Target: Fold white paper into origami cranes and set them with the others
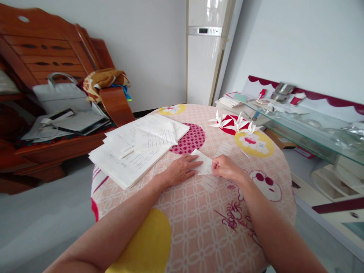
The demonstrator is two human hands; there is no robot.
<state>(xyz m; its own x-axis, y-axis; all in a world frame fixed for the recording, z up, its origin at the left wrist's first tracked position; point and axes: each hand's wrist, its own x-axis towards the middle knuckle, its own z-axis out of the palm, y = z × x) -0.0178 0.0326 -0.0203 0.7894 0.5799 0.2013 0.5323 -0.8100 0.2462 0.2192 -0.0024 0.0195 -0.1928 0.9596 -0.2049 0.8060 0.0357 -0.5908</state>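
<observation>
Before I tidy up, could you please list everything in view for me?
Folded paper: 1, white, table's middle
Paper cranes: about 3, white, table's far right
Paper stack: 1, white, table's left
Creased sheet: 1, white, atop stack
Table: 1, pink-patterned cloth, centre
Bench: 1, brown, left
Bag: 1, grey, on bench
Cloth bundle: 1, brown-cream, bench armrest
Cabinet unit: 1, white, back
Glass-topped stand: 1, clear and white, right
Booklets: several, mostly white, stand's far end
Small clutter: uncounted, mixed colours, bench and stand
Walls: 2, pale, behind
Floor: 1, grey, below
Left hand: 1, bare, on folded paper's left side
Right hand: 1, bare, curled at its right edge
Forearms: 2, bare, foreground
</observation>
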